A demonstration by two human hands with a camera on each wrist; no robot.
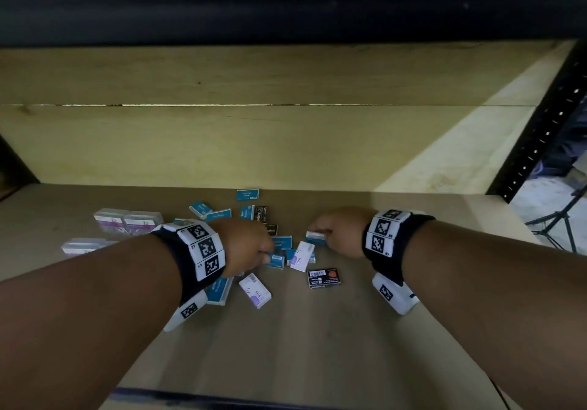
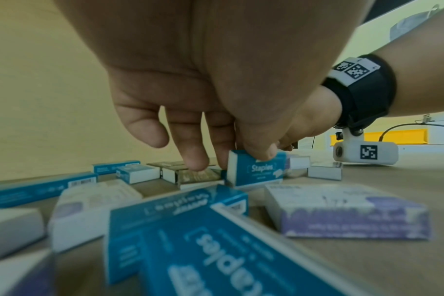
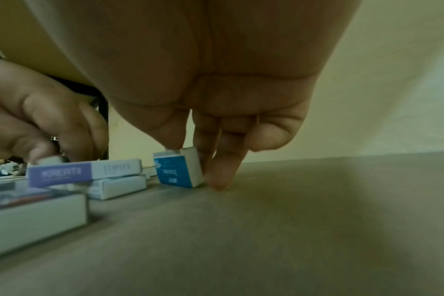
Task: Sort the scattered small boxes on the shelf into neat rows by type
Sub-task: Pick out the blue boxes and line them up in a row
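Observation:
Small boxes lie scattered on the shelf [image 1: 317, 339]: blue staples boxes, white-and-purple ones [image 1: 254, 290] and black ones [image 1: 325, 278]. My left hand [image 1: 265, 255] pinches a blue staples box [image 1: 275, 260] in the middle of the pile; in the left wrist view the thumb and fingers [image 2: 195, 160] hold this box [image 2: 256, 172] tilted up on its edge. My right hand [image 1: 317, 230] pinches another blue box [image 1: 316, 237] at the pile's right edge. In the right wrist view that box [image 3: 179, 170] stands on its edge, with one fingertip [image 3: 218, 180] touching the shelf.
Clear plastic cases [image 1: 127, 219] sit in rows at the left. More blue boxes [image 1: 247, 194] and black boxes [image 1: 262, 214] lie near the wooden back wall [image 1: 286, 149]. A black perforated post [image 1: 540, 136] and a tripod [image 1: 556, 222] stand at the right.

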